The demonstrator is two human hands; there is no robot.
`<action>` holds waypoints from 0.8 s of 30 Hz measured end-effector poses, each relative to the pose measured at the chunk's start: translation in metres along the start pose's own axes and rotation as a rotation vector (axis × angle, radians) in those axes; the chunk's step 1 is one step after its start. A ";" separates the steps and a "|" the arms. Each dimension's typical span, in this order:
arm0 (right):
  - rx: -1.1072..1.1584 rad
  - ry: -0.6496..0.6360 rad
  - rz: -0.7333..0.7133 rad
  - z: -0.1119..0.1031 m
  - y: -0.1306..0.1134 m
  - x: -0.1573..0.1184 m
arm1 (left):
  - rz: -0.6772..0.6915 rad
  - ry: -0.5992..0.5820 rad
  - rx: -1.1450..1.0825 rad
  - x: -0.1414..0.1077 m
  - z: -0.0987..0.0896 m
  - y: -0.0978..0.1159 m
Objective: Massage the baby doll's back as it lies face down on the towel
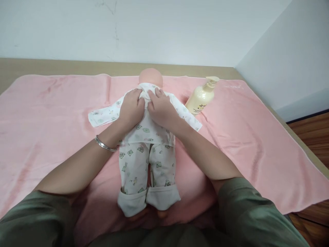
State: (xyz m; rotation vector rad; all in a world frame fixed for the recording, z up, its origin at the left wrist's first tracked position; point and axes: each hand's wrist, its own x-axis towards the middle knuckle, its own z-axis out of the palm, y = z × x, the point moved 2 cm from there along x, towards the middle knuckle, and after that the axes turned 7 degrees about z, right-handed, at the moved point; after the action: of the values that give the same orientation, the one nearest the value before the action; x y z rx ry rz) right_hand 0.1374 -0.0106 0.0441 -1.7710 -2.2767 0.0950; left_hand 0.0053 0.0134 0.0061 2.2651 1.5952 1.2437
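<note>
A baby doll (150, 76) lies stretched out with its head away from me, and its face does not show. It wears a white patterned shirt (147, 135) and matching trousers (135, 171) with the cuffs turned up. My left hand (132, 108) is on the shirt's upper part just below the collar, fingers curled on the cloth. Close beside it, my right hand (163, 109) has its fingers bent on the same cloth. Both hands look closed on the shirt, though the fingertips are partly hidden. The sleeves spread out to either side.
A pale yellow pump bottle (202, 99) stands beyond the right sleeve. Under everything lies a pink blanket (51, 137) with some creases, covering most of a wooden table (77, 67). White walls (167, 31) rise behind and at the right.
</note>
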 end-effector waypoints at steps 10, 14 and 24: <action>-0.088 0.034 0.038 0.002 0.005 0.003 | 0.114 -0.030 0.139 -0.008 0.001 0.020; -0.173 0.060 -0.027 0.007 -0.010 -0.018 | 0.052 -0.046 0.051 0.003 -0.002 0.006; 0.146 0.014 -0.006 -0.004 0.016 0.019 | 0.123 -0.025 0.155 -0.013 0.006 0.019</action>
State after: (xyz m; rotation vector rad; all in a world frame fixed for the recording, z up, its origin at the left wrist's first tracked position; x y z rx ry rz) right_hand 0.1490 0.0112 0.0481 -1.6852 -2.2051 0.2407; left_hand 0.0217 -0.0032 0.0048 2.4975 1.6183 1.1494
